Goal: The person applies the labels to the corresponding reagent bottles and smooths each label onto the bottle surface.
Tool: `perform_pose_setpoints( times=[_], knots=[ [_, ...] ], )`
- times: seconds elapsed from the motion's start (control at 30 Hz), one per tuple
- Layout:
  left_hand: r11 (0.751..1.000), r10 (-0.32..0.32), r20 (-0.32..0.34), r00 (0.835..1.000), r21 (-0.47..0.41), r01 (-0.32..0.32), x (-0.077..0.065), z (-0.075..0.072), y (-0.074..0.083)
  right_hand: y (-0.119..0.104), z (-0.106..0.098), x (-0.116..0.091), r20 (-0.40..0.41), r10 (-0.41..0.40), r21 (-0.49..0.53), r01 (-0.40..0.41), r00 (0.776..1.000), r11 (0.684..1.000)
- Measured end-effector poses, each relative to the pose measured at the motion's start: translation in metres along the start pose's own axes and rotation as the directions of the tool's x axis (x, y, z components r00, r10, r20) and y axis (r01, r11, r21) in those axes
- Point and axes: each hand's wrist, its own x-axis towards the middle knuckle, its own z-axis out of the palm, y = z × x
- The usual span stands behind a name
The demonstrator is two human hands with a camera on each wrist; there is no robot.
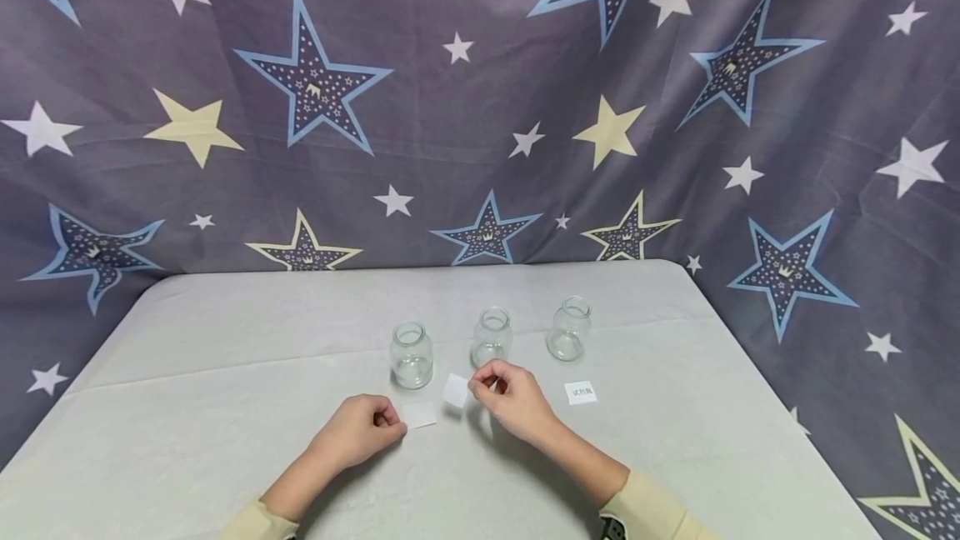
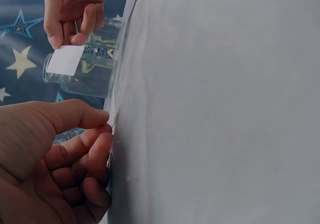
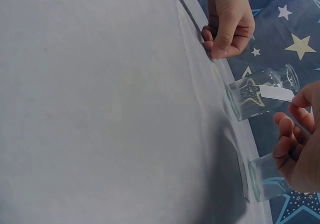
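Note:
My right hand pinches a small white paper card by its edge, lifted above the table in front of the jars. Its blank face shows in the left wrist view too. My left hand is down at the table, thumb and forefinger together at the near left corner of another white card, apparently pinching it. Beyond the hands stand three clear glass jars without lids: a left jar, a middle jar partly behind my right hand, and a right jar.
A third white card with dark printed characters lies in front of the right jar. A pale cloth covers the table. Behind and beside it hangs a dark curtain with stars.

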Motion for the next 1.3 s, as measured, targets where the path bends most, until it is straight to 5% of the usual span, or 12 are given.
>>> perform_pose_setpoints(
  times=[0.23,0.8,1.3],
  knots=[
    [0.999,-0.022,-0.033,0.999,-0.045,0.020,0.002,0.000,0.004,0.002,0.002,0.001,-0.003,-0.014,-0.005,0.014,1.000,1.000],
    [0.969,0.024,-0.125,0.992,-0.242,-0.054,0.011,0.006,0.022,-0.005,0.015,0.002,-0.055,-0.144,-0.130,0.136,0.988,0.982],
    [0.921,0.039,-0.153,0.988,-0.378,-0.095,0.013,0.015,0.027,-0.007,0.020,-0.002,-0.043,-0.331,-0.264,0.309,0.943,0.914]
  ],
)
